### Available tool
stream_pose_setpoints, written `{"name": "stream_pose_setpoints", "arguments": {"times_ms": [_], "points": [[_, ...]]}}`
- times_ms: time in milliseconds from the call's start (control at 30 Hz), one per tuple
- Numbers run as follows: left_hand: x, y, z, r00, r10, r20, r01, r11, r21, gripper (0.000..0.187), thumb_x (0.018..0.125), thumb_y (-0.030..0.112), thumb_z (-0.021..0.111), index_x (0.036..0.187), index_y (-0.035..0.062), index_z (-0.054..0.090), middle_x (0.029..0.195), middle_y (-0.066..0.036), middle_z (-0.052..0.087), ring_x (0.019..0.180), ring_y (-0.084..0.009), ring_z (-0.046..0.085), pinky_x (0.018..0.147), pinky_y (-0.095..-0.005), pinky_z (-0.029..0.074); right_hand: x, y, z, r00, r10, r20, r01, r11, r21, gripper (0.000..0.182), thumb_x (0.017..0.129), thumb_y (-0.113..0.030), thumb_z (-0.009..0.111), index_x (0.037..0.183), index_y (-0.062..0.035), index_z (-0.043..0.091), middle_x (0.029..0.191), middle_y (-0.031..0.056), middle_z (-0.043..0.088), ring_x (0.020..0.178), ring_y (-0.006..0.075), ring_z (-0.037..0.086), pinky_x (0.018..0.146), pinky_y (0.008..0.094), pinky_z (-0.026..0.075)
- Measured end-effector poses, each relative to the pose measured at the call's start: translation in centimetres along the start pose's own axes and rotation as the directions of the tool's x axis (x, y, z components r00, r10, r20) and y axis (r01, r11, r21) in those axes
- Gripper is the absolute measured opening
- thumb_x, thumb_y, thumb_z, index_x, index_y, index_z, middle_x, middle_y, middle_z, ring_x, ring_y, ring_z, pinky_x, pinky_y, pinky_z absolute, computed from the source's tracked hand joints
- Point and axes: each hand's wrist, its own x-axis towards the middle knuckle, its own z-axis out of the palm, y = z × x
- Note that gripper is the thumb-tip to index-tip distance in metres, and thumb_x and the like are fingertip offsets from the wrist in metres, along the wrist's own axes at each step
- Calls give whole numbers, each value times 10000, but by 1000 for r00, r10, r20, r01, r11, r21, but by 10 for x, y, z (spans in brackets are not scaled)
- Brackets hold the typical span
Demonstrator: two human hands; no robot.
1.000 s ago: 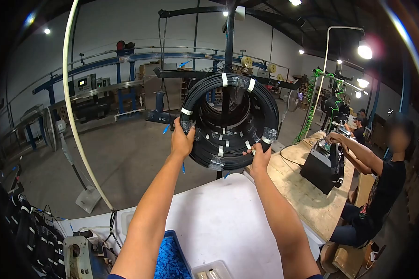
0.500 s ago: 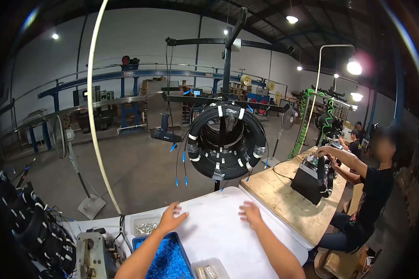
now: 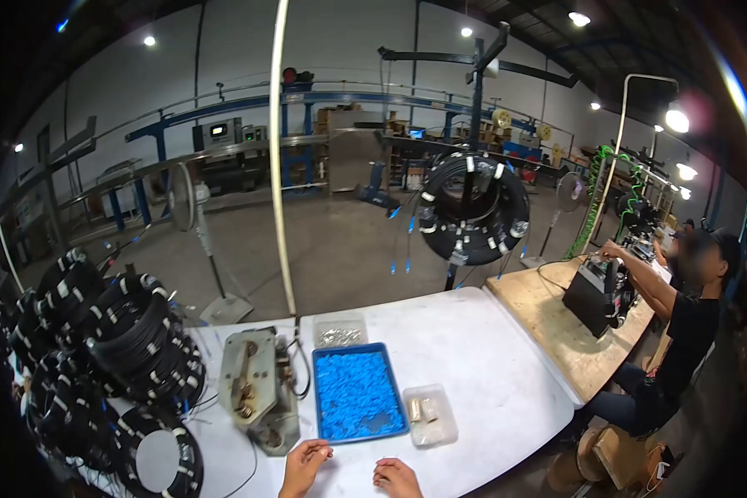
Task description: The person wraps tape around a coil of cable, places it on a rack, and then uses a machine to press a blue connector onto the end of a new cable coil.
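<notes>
Coils of black cable [image 3: 145, 344] are stacked at the far left of the white worktop [image 3: 481, 361]. The left hand [image 3: 305, 467], fingers loosely curled, thumb and fingertips close together, is at the near edge of the blue tray [image 3: 360, 392]; the right hand [image 3: 397, 478], loosely curled, is below the clear container [image 3: 430, 417].

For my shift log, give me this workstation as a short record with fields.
Left hand: loosely curled, near blue tray
Right hand: curled, near tray and clear container
Held: nothing visible
Tray contents: small blue pieces
Left side: metal machine, piled black coils
Beyond table: black coils hanging on stand
Co-worker: seated, hands at black box
</notes>
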Motion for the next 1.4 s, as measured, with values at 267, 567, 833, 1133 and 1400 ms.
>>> {"name": "stream_pose_setpoints", "arguments": {"times_ms": [267,567,833,1133,1400], "points": [[-149,-35,-84,912,-159,-379,147,987,-62,181,944,117,620,1043,-33,638,880,-99,688,781,-155,665,740,-288,547,-18,82,36,962,160,221,-122,977,-176,176,912,-59,645,1077,2,630,872,37,649,788,103,607,726,236,493],[-153,-56,-85,916,-183,-357,172,983,-61,216,926,75,658,1106,-37,613,992,-91,678,942,-158,640,824,-274,511,-8,119,31,992,-103,78,126,914,-386,179,895,-77,642,1055,4,623,835,39,631,744,97,573,708,249,477],[-75,-77,-79,974,-34,-223,66,989,136,518,908,54,645,1379,12,433,1411,-142,493,1195,-244,563,930,-334,501,32,131,31,879,-432,204,428,523,-737,517,747,-91,734,1233,-30,569,1147,141,566,830,192,596,759,302,516],[-50,-99,-81,990,-133,-37,137,984,117,718,851,-38,486,1535,68,297,1555,-138,372,1226,-246,531,911,-307,479,76,160,47,799,-521,299,467,225,-855,931,673,-213,850,1446,22,386,1354,242,475,1184,359,539,834,357,548],[-50,-97,-82,985,-168,-44,171,982,82,668,858,-53,486,1505,63,370,1507,-116,434,1195,-206,540,905,-282,473,64,147,66,867,-447,223,368,269,-890,817,705,-267,825,1404,-58,458,1307,197,533,1202,373,528,992,451,455]]}}
